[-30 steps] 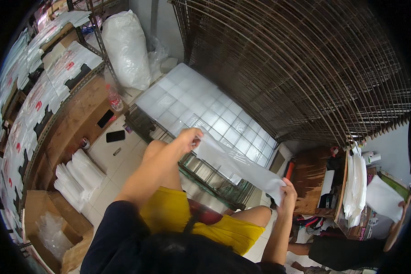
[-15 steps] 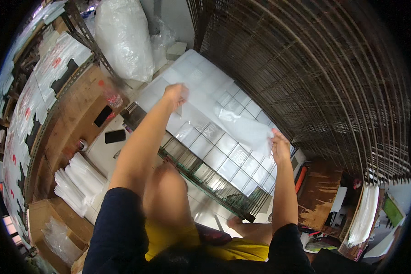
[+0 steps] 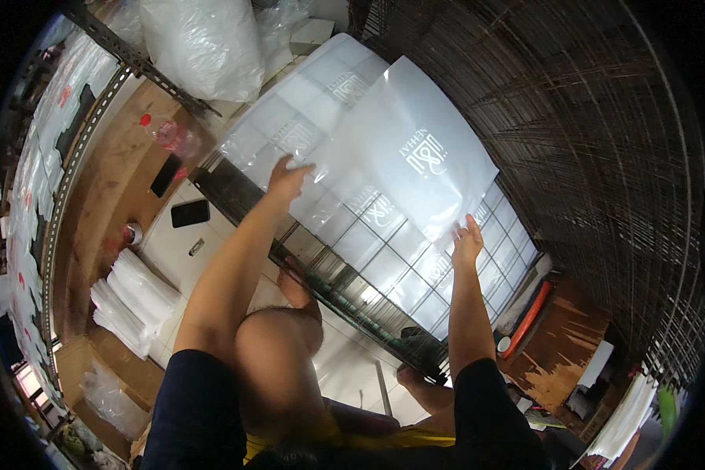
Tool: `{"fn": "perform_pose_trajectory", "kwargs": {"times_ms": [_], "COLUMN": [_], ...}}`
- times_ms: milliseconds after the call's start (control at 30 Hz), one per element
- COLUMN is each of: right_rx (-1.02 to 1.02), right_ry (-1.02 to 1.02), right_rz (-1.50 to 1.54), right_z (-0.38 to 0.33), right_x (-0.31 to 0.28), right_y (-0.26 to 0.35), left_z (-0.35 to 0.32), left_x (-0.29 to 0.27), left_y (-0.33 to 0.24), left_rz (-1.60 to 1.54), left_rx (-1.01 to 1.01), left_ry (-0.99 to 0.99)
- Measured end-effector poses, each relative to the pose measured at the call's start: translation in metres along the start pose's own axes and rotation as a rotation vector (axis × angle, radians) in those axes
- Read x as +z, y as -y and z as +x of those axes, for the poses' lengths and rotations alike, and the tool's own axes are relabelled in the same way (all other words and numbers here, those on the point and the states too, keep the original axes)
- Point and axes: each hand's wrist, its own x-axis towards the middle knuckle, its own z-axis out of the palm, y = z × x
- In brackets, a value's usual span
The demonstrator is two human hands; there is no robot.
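A frosted translucent plastic bag [image 3: 403, 117] with white print lies spread on a wire drying rack [image 3: 345, 291]. My right hand [image 3: 468, 240] pinches its near right corner. My left hand [image 3: 288, 182] hovers at the left part of the rack, thumb and fingers apart, with nothing seen in it. Under and beside that bag lie other printed clear bags [image 3: 290, 117], partly overlapped, with the wire grid showing through them.
Raised wire shelves [image 3: 548, 102] lean at the right and back. On the left are a phone [image 3: 190, 213], a red-capped bottle [image 3: 172, 137], a stack of white bags [image 3: 133, 301] and a cardboard box [image 3: 74, 376]. A big stuffed plastic sack [image 3: 204, 47] stands at the back.
The bag stretched between both hands now lies flat on the rack. My left hand has let go of it and opened; my right hand still holds a corner. The view has shifted slightly.
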Motion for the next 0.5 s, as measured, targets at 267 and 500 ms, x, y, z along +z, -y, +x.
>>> {"fn": "perform_pose_trajectory", "kwargs": {"times_ms": [267,500], "right_rx": [-0.070,-0.076], "right_ry": [-0.101,-0.068], "right_rz": [-0.133,-0.127], "right_z": [0.054,0.066], "right_x": [-0.008,-0.010], "right_y": [-0.051,-0.053], "left_z": [0.024,0.030], "left_x": [-0.015,-0.009], "left_y": [0.041,0.050], "left_rz": [0.237,0.265], "left_rx": [0.057,0.074], "left_ry": [0.108,0.121]}}
